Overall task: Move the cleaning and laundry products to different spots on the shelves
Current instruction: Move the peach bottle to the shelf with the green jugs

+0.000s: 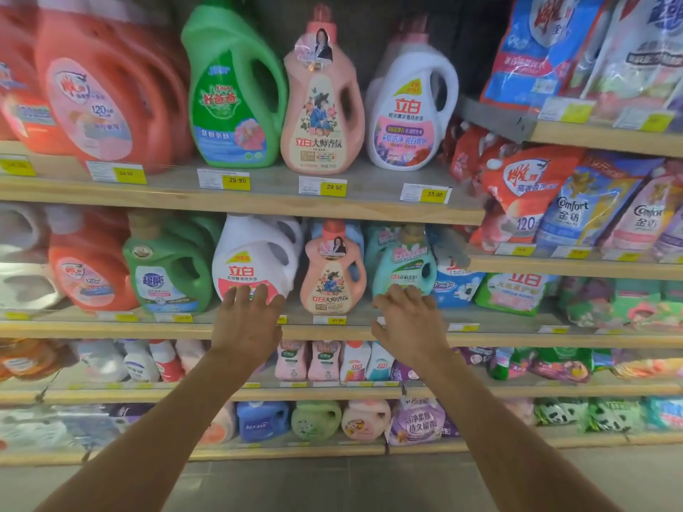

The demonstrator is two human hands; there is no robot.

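Note:
Both my arms reach up to the second shelf (111,328). My left hand (245,321) is spread with relaxed fingers in front of a white detergent jug (255,253); its fingertips overlap the jug's lower label. My right hand (408,323) has loosely bent fingers at the base of a teal bottle (403,264). Between the hands stands a small pink bottle (332,275). Neither hand holds anything. On the top shelf stand a green jug (233,94), a tall pink bottle (321,101) and a white jug (410,109).
Red jugs (103,94) fill the top left, and a green jug (170,267) and red jug (88,267) sit left of my hands. Refill pouches (576,205) crowd the right-hand shelves. Lower shelves hold small bottles (321,360). Grey floor lies below.

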